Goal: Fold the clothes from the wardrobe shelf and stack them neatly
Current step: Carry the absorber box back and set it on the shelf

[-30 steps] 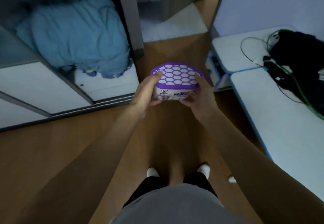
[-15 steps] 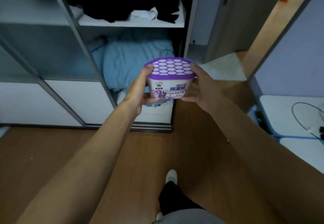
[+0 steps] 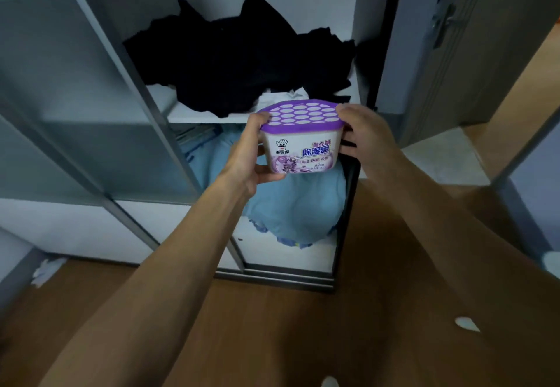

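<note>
Before wardrobe shelf (image 3: 188,115), box (image 3: 303,150) labelled 除湿盒

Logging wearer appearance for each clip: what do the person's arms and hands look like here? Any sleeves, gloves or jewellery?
Both arms are bare: no sleeve shows on the left forearm or the right forearm as far as the frame edge. The left hand and right hand are ungloved, with no ring, watch or wristband visible.
</note>
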Motion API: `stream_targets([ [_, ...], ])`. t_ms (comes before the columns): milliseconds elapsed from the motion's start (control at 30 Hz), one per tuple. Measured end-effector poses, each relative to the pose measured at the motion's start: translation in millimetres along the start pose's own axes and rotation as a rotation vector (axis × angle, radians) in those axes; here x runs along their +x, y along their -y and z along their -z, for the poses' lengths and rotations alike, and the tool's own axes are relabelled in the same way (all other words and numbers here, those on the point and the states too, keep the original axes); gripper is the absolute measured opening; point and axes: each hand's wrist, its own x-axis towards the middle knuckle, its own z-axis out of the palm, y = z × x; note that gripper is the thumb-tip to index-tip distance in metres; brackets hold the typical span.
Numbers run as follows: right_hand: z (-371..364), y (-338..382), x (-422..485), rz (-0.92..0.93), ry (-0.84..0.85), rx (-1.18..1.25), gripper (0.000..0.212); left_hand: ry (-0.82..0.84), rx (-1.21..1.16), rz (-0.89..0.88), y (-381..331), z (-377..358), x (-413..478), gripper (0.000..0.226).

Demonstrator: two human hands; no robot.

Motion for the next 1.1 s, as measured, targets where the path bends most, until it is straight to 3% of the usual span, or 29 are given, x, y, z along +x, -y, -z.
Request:
stream_targets([
  [333,-39.0,44.0,109.0,0.306,-0.029,-0.147,0.026,0.046,0.016,-0.060,-80.3,10.1,111.8,0.062],
  [533,-67.2,76.3,173.6,0.326,-0.070,-0.336,0.029,0.194,0.002,-0.110,-129.7,18.6,195.4,0.062],
  [667,-78.1,105.8,216.9,0.298,-0.038,-0.597,0.058,0.264,-0.030,-0.069,-164.6,25.6,249.8,0.060],
  [933,-81.8,148.7,297.2,0.285,-0.191,-1.169,0.081,0.378,0.050,-0.028,-223.7,-9.6,331.3,0.057],
  [1100,-59.3,168.4,344.3,0.228,-0.249,-1.230,0.081,0.474,0.121,-0.074,-250.4,-50.0,370.9,0.060],
])
